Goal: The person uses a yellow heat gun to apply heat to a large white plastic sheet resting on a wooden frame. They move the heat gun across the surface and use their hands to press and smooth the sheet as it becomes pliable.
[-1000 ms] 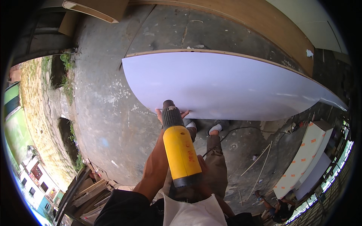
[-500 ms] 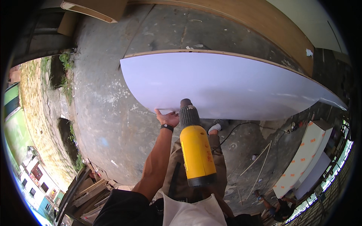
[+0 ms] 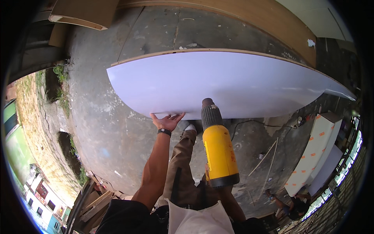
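One open left hand (image 3: 168, 121), palm flat, steadies the large white laminated board's (image 3: 218, 84) six o'clock edge; right hand hidden, grip undeterminable, behind the yellow heat gun (image 3: 219, 152). Risk: nozzle heat scorching laminate or fingers nearby.

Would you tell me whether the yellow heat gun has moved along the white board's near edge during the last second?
Yes. The yellow heat gun has shifted rightward along the white board, away from its left corner.
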Tool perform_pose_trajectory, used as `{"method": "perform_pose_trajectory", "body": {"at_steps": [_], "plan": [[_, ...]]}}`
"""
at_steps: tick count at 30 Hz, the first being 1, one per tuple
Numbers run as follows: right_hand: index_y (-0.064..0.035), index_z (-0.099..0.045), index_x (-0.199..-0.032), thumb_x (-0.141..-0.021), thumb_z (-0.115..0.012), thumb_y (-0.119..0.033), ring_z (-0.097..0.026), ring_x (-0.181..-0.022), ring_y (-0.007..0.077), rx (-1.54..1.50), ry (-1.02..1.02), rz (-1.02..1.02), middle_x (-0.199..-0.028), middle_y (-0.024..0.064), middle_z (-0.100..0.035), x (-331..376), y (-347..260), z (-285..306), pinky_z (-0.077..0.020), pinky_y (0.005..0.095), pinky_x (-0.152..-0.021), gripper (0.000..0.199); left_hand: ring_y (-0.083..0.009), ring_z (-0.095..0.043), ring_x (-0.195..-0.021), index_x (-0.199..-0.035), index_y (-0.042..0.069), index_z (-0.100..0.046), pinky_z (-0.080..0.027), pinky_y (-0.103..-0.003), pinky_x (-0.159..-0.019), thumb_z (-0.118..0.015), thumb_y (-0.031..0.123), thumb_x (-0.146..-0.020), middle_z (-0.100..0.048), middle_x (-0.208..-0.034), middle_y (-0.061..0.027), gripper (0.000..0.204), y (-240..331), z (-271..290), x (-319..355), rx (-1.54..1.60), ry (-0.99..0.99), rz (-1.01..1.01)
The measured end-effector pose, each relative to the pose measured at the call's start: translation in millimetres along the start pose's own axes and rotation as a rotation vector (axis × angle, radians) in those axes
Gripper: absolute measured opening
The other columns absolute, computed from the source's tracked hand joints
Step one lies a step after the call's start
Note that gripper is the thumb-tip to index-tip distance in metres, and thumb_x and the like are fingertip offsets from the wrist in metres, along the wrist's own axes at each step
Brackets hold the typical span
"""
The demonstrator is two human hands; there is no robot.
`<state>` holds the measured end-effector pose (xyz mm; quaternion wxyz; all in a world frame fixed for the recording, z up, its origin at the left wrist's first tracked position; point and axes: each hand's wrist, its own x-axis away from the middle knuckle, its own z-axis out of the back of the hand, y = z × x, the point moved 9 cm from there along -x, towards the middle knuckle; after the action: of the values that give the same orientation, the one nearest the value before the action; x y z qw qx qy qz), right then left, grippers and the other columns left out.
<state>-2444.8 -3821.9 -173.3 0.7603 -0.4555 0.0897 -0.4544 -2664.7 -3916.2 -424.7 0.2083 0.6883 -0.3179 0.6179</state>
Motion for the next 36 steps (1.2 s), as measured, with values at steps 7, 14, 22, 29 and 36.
{"method": "perform_pose_trajectory", "body": {"at_steps": [7, 14, 22, 29, 36], "plan": [[0.0027, -0.057, -0.123, -0.092, -0.071, -0.011, -0.063, -0.099, 0.0311, -0.078, 0.066, -0.042, -0.113, 0.0158, -0.063, -6.1, 21.0, 31.7, -0.0513, 0.0398, -0.086, 0.037, -0.0430, -0.001, -0.152, -0.158, 0.014, 0.013, -0.022, -0.075, -0.114, -0.053, 0.083, -0.079, 0.012, -0.165, -0.0163, 0.124, -19.1, -3.0, 3.7, -0.010, -0.007, -0.080], [0.0026, -0.057, -0.124, -0.092, -0.070, -0.011, -0.063, -0.100, 0.0321, 0.100, -0.023, 0.051, -0.113, 0.0162, -0.063, -19.7, 18.4, 64.5, -0.0509, 0.0395, -0.087, 0.038, -0.0445, 0.001, -0.152, -0.158, 0.015, 0.016, -0.022, -0.075, -0.114, -0.052, 0.085, -0.078, 0.013, -0.164, -0.0191, 0.126, -117.7, -28.7, 26.6, -0.026, -0.044, -0.041], [0.0037, -0.057, -0.123, -0.093, -0.070, -0.013, -0.063, -0.101, 0.0328, -0.044, -0.040, -0.016, -0.113, 0.0170, -0.063, -27.6, 38.6, 101.3, -0.0512, 0.0408, -0.087, 0.037, -0.0453, 0.000, -0.152, -0.158, 0.019, 0.014, -0.019, -0.070, -0.117, -0.050, 0.088, -0.076, 0.011, -0.164, -0.0218, 0.126, -216.1, -21.7, 3.1, 0.029, -0.116, 0.126], [0.0042, -0.056, -0.124, -0.093, -0.069, -0.014, -0.062, -0.101, 0.0337, -0.103, 0.132, -0.085, -0.115, 0.0181, -0.062, -21.1, 79.9, 132.7, -0.0509, 0.0409, -0.088, 0.039, -0.0509, -0.005, -0.150, -0.158, 0.022, 0.016, -0.017, -0.068, -0.118, -0.052, 0.086, -0.077, 0.009, -0.163, -0.0244, 0.123, -269.3, -26.0, -0.2, 0.009, -0.128, 0.166], [-0.0025, -0.060, -0.121, -0.099, -0.066, -0.021, -0.064, -0.095, 0.0156, -0.247, 0.165, -0.084, -0.106, 0.0060, -0.066, -35.9, 84.1, 170.3, -0.0519, 0.0286, -0.083, 0.029, -0.0491, -0.007, -0.150, -0.159, 0.020, 0.012, -0.020, -0.072, -0.116, -0.048, 0.082, -0.083, 0.005, -0.165, -0.0206, 0.116, -296.1, -33.9, 14.3, 0.007, -0.066, 0.086]]}}
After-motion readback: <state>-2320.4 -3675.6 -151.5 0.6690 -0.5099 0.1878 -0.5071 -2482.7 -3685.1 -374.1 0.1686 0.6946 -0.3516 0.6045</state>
